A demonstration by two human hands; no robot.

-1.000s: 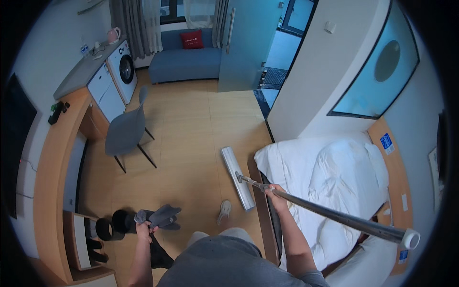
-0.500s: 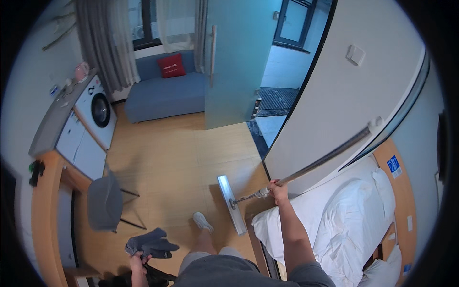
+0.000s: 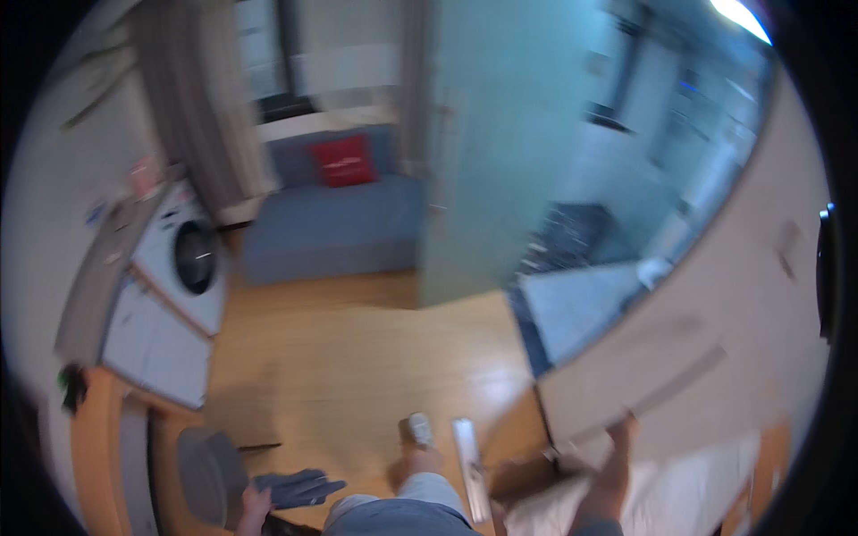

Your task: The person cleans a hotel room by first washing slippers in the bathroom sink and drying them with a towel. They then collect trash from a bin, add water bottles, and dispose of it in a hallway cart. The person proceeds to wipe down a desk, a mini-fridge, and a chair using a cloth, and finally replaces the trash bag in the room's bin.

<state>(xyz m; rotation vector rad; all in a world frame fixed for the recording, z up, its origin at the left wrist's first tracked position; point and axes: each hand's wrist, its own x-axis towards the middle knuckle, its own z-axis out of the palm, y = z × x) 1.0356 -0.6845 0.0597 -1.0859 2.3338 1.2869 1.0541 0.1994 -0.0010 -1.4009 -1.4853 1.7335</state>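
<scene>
The picture is blurred by motion. My left hand, low at the bottom edge, is closed on a dark blue-grey cloth. My right hand grips a long pale mop handle that runs up to the right. The flat white mop head lies on the wooden floor beside my foot in a pale shoe.
A grey chair stands by my left hand, next to a wooden desk. A washing machine and a blue sofa with a red cushion stand farther off. A white bed and a curved wall lie to my right.
My view has swung upward and forward, so the bed has slid to the lower right edge. The mop head has moved closer to my foot. Both hands keep their hold.
</scene>
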